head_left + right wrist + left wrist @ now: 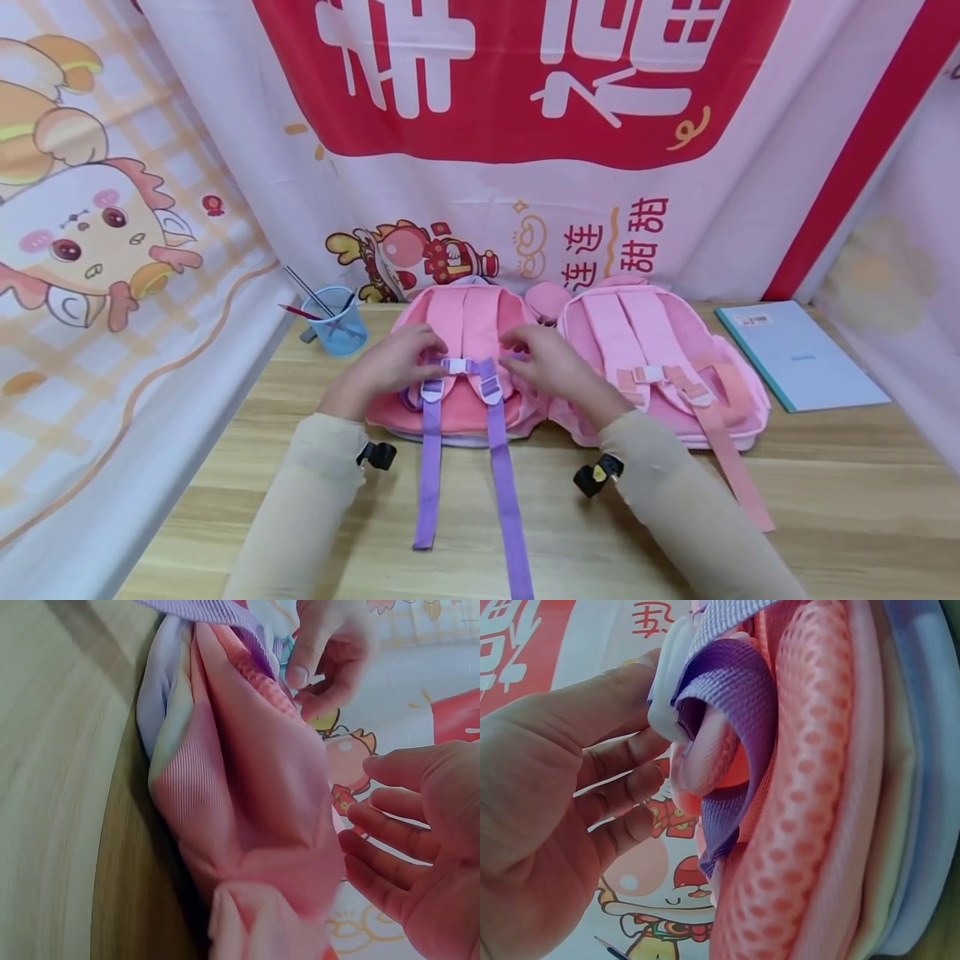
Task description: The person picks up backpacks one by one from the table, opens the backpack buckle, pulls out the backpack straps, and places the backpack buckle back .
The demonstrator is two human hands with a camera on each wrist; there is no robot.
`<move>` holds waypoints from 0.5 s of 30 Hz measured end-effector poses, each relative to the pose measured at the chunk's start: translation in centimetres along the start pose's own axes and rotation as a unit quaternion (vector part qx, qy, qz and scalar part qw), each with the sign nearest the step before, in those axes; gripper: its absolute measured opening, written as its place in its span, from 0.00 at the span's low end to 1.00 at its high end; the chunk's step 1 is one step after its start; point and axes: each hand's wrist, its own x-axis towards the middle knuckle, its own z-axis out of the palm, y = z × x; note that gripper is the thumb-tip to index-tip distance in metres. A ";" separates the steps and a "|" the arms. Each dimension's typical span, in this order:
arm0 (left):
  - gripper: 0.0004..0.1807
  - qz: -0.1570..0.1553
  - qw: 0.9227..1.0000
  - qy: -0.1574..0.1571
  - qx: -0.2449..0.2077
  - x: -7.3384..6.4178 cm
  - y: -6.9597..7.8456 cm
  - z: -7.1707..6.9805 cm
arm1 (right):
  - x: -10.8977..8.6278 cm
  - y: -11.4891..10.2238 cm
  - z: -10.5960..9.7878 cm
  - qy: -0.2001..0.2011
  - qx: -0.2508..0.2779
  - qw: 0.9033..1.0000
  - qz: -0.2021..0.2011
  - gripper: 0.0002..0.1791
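Note:
A pink backpack (457,422) with purple webbing lies strap side up. Its shoulder straps are joined across by a chest strap with a white buckle (457,366). Two purple strap tails (429,483) hang toward the table's near edge. My left hand (393,362) is at the left shoulder strap, fingers loosely bent, its upper fingertips right at a white plastic strap adjuster (667,682). On the other side, my right hand (555,360) hovers over the right strap; the right wrist view shows its fingers (397,825) relaxed and spread, with nothing between them.
A second pink backpack (731,392) with peach webbing lies right beside the first. A blue mesh pen cup (341,333) stands at the back left of the wooden table (600,550). A light-blue notebook (813,358) lies at the right. Printed cloth hangs behind.

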 end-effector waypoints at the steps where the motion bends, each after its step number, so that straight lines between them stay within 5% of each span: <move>1: 0.20 -0.001 1.000 -0.003 0.005 0.1 0.0 0.1 | 0.2 0.0 0.3 -0.001 0.001 1.000 -0.001 0.22; 15: 0.12 -0.009 0.998 -0.043 0.047 1.3 0.7 0.4 | 2.6 -0.7 3.7 -0.001 -0.038 0.998 -0.049 0.20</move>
